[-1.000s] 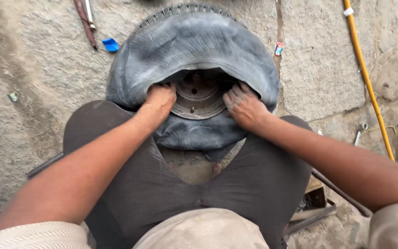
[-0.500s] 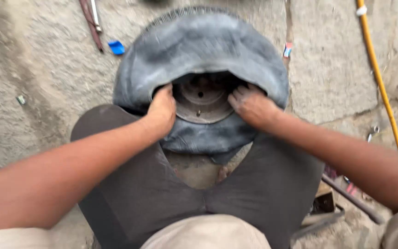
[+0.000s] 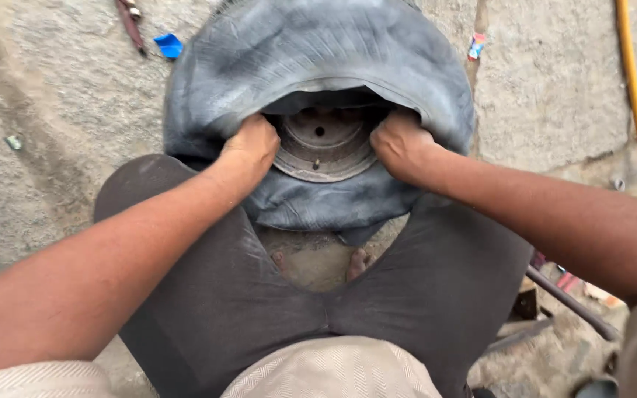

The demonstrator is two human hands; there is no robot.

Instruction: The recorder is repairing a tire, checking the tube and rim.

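Observation:
A dusty black tyre (image 3: pixel 318 51) lies flat on the ground in front of my knees, with a rusty metal wheel rim (image 3: pixel 322 144) in its middle. My left hand (image 3: pixel 251 146) is closed on the rubber at the left side of the rim opening. My right hand (image 3: pixel 401 145) is closed on the rubber at the right side, fingers tucked under the tyre's edge. The near part of the rubber (image 3: pixel 326 206) sags down between my knees. My fingertips are hidden inside the tyre.
I squat in dark trousers (image 3: pixel 208 295), toes (image 3: pixel 359 262) showing below the tyre. A yellow hose (image 3: pixel 635 96) runs down the right. A blue scrap (image 3: pixel 169 46) and a reddish tool (image 3: pixel 130 22) lie at top left. A metal bar (image 3: pixel 569 302) and clutter sit at right.
The view has come closer to the tyre and shifted. Both hands stay gripping the rubber at either side of the rim, pressed a little deeper.

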